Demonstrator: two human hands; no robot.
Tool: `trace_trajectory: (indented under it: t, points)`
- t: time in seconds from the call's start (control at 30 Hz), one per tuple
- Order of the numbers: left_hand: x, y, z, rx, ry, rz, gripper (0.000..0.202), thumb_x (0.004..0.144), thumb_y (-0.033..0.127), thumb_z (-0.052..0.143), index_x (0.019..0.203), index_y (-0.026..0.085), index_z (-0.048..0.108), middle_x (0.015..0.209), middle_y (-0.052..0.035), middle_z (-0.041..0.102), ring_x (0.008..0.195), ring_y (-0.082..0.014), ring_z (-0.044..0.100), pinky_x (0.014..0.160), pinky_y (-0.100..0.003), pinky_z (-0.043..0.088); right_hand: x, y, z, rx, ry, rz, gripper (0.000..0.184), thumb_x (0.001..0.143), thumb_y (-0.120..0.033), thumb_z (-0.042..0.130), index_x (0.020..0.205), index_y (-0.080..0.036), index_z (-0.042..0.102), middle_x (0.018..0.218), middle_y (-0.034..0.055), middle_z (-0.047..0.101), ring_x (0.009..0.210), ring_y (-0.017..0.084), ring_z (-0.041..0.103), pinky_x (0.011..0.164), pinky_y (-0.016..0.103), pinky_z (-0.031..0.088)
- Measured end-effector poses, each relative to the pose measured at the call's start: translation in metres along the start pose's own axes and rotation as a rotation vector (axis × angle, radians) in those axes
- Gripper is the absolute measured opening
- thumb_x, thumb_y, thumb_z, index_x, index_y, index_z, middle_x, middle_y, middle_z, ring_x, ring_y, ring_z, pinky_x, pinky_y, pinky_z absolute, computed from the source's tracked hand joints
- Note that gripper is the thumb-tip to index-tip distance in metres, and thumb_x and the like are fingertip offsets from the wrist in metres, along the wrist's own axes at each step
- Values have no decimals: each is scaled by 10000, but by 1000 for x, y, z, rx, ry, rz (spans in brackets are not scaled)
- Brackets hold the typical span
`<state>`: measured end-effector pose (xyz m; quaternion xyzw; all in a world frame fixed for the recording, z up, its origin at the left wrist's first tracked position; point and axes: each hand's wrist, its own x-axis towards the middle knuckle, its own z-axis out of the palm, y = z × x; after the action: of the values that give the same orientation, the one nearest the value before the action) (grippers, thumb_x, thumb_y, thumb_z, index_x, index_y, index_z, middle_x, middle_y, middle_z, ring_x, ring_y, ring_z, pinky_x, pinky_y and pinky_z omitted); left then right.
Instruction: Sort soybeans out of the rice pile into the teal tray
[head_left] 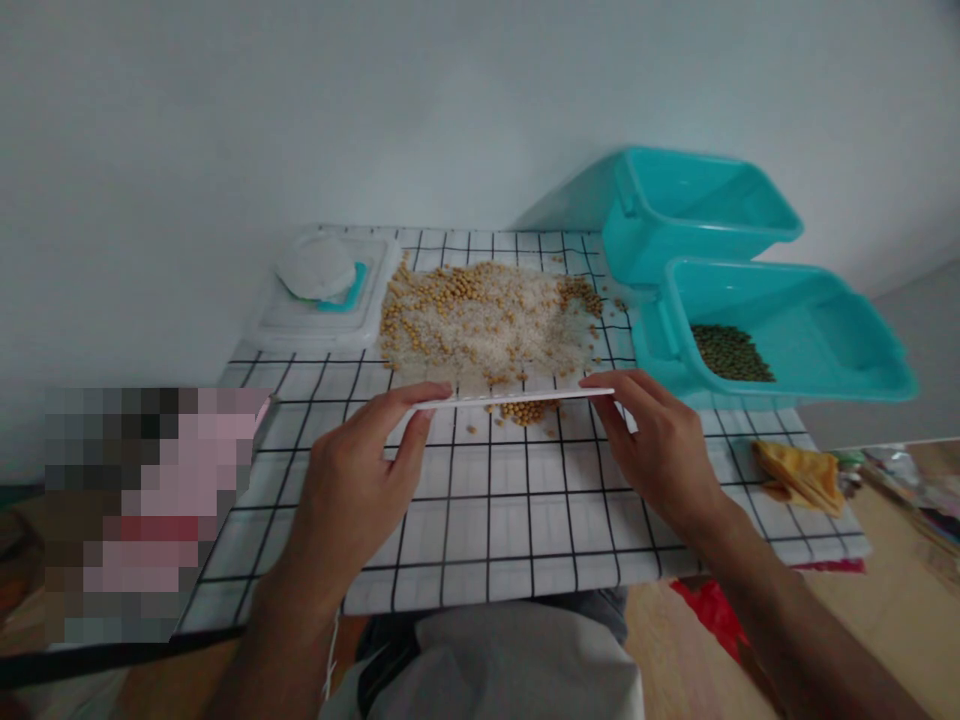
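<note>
My left hand [373, 470] pinches the left end of a thin white flat piece [517, 397], seen edge-on, and my right hand [651, 440] pinches its right end. Whether it is a board or a tray cannot be told from this angle. Just behind it, rice grains [480, 335] lie spread over the checked cloth, mixed with yellow soybeans [457, 285]. A small heap of soybeans [527, 411] shows under and in front of the piece. Some darker greenish beans [581, 295] sit at the right edge of the spread.
At right stand two teal bins; the nearer bin [795, 275] holds dark green beans [731, 353], the other bin [694, 215] is behind it. A clear lidded box [322, 325] with a white round item [315, 265] is back left. A yellow cloth [801, 475] lies at front right.
</note>
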<state>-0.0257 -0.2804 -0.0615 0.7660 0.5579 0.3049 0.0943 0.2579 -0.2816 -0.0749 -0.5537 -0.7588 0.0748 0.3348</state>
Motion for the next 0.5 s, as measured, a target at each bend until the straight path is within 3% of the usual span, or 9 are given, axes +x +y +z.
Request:
trace_trajectory:
  t: [0.5]
  points:
    - [-6, 0, -3, 16, -6, 39, 231, 993, 230, 572, 1200, 288, 657, 1198, 44, 746, 1044, -152, 733, 1002, -266, 560, -10, -3, -3, -21, -4, 0, 198, 1019, -192, 514, 1135, -231, 670, 1088, 65, 729, 969, 180, 708, 834, 303, 572]
